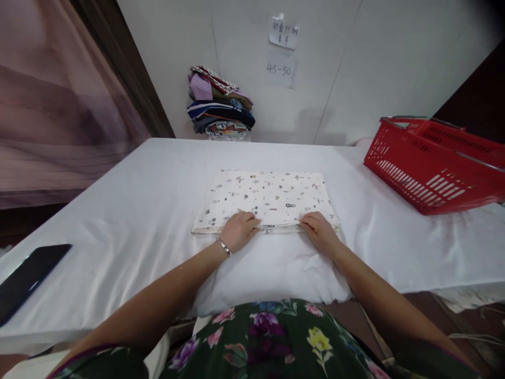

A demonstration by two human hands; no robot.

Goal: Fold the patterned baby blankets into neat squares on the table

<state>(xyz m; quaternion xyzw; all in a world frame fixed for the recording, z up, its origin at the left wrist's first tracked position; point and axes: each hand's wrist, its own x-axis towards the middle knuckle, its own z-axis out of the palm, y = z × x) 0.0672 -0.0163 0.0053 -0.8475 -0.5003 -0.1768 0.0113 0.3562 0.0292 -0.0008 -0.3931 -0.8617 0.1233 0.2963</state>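
A folded white cloth [272,192] with small printed plants and other figures lies flat in the middle of the table, its layered edge toward me. My left hand [239,230], with a silver bracelet at the wrist, pinches that near edge left of its middle. Farther right, my right hand [319,231] grips the same edge between thumb and fingers. Both hands are closed on the cloth, and the fingertips are partly hidden by my own knuckles.
A white tablecloth [150,200] covers the table. At the right stands a red plastic basket [430,163]; at the left edge lies a black phone [31,276]. Several folded fabrics [221,105] are stacked against the back wall, near paper notes [282,50]. A pink curtain [59,100] hangs left.
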